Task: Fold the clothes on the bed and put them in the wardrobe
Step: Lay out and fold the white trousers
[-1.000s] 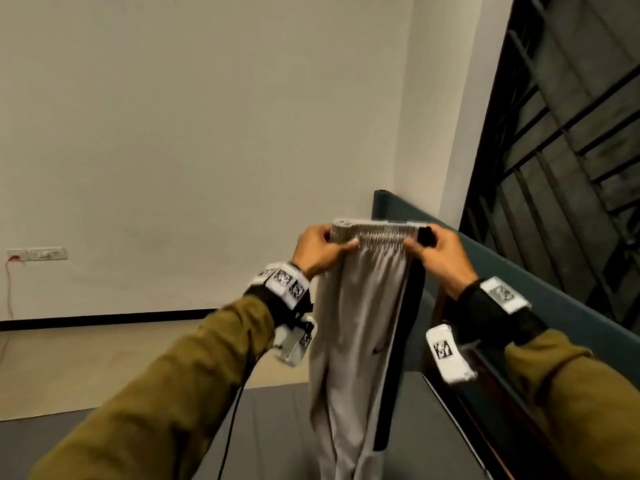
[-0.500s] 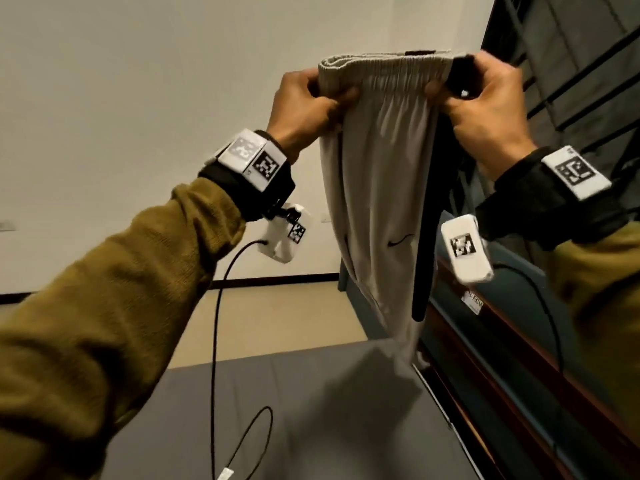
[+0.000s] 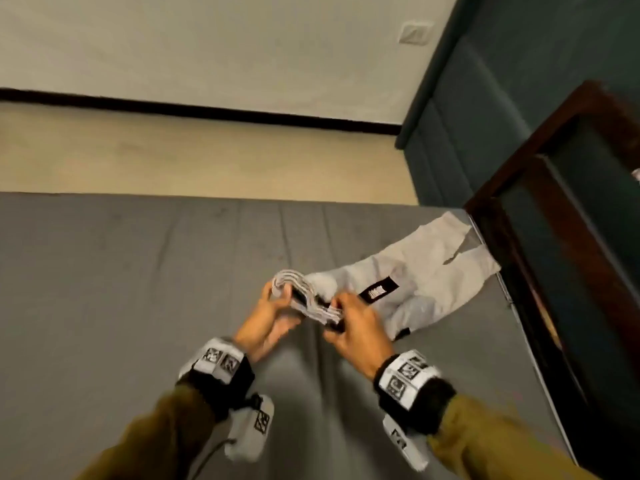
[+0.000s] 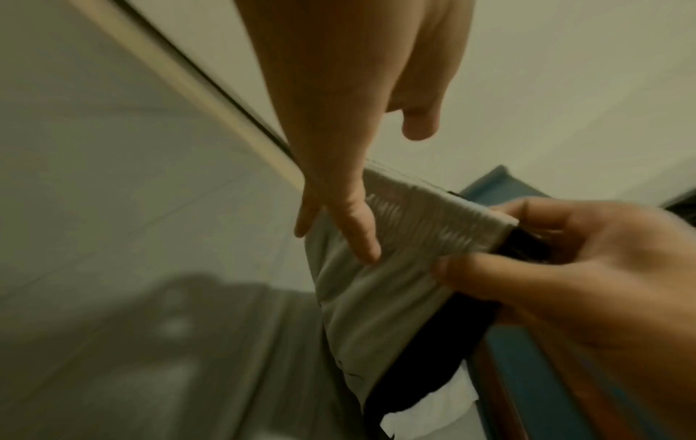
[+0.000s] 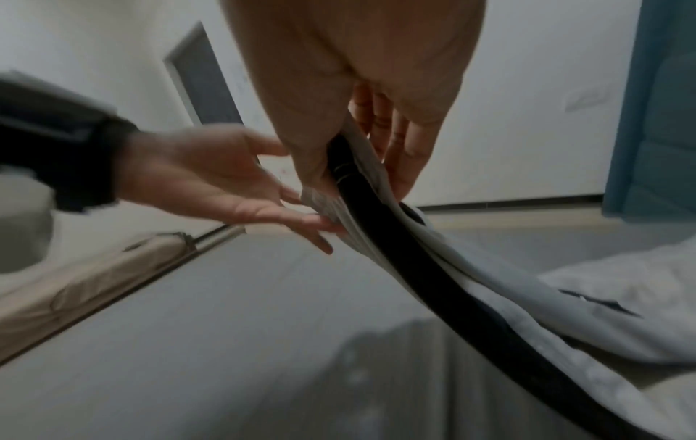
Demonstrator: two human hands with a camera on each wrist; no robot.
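Grey track pants [image 3: 420, 271] with a black side stripe lie with their legs spread on the grey bed [image 3: 138, 289], reaching toward its far right corner. The ribbed waistband [image 3: 304, 301] is still lifted between both hands. My right hand [image 3: 337, 308] pinches the waistband's right end, thumb on one side and fingers on the other [image 5: 399, 166]. My left hand [image 3: 277, 301] has straight fingers [image 4: 361, 235] that lie against the waistband's left end, with the thumb held away. The right wrist view shows that left palm [image 5: 211, 184] flat under the cloth's edge.
A dark wooden bed frame [image 3: 519, 244] runs along the right side, with a teal padded panel [image 3: 467, 98] behind it. Beige floor [image 3: 207, 161] and a white wall lie beyond the bed's far edge.
Both hands came down from head height to just above the bed, and the pants' legs now lie on the mattress. The left hand's grip on the waistband has loosened to straight fingers.
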